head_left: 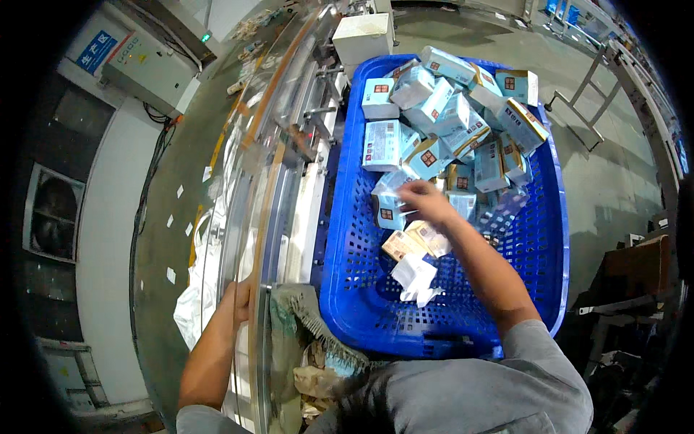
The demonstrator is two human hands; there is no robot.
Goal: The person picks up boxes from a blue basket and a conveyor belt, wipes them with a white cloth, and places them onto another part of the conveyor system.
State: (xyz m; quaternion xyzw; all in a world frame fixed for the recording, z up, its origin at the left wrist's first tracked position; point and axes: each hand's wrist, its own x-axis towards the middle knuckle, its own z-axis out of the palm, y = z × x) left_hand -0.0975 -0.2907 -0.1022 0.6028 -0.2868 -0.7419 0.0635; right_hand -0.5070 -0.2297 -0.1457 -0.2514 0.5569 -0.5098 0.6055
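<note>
My right hand (428,202) reaches into a blue plastic basket (340,304), its fingers bent against a light blue pack (388,210) at the left side of the pile. Motion blurs the fingertips, so a grip on the pack cannot be made out. Many similar block-shaped packs (428,158), light blue with a brown square mark, lie heaped toward the far end. Nearer me in the basket are cream-coloured packs (400,246) and crumpled white wrapping (415,275). My left hand (241,298) is at the machine's long rail on the left, its fingers mostly hidden.
A long machine with clear panels and metal rails (271,210) runs along the basket's left side. A white box (363,37) stands beyond. Dirty cloth (296,325) hangs at the machine's near end. Metal frames (585,94) stand at the right; paper scraps (171,275) lie on the floor.
</note>
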